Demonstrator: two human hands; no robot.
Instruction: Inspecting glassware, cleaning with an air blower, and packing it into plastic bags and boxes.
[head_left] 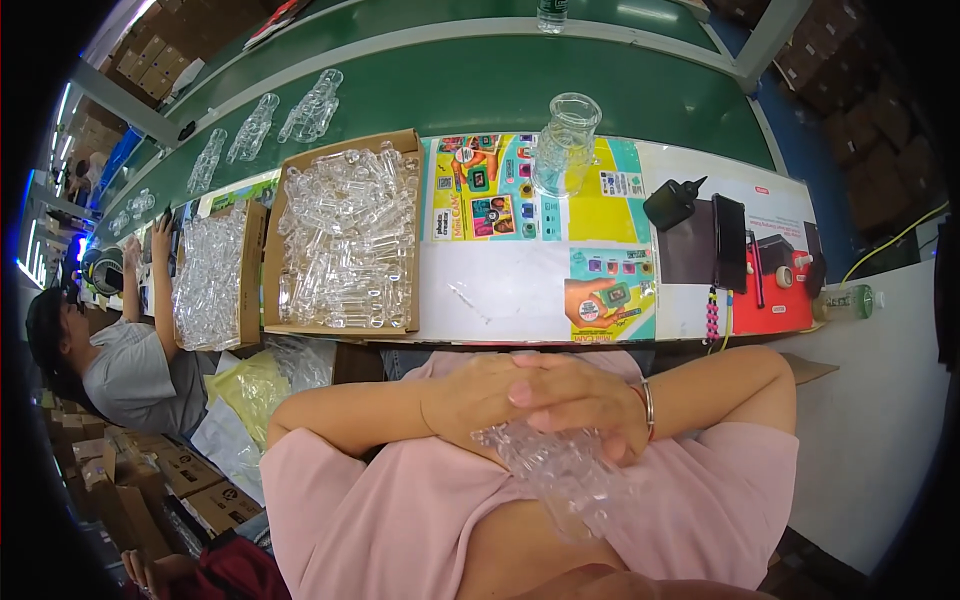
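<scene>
Close to my chest, a clear moulded vessel-like piece [570,480] with a patterned surface hangs below my closed hands. My right hand [585,395] lies over the top of it, fingers curled round its upper end, a bracelet at the wrist. My left hand [475,395] is closed against the right one and the same end of the piece. The fingers overlap, so the exact grip is partly hidden. Beyond them on the table stands a clear jar [565,145] with a round rim. A small clear strip [470,302] lies on the white sheet [500,275].
Left of the sheet, two cardboard trays [415,240] hold many clear parts [345,235]. Several clear figure-shaped pieces [312,105] lie on the green surface. A black dropper bottle [672,203], black case [730,240] and pen [755,270] are at right. A co-worker [150,370] sits at left.
</scene>
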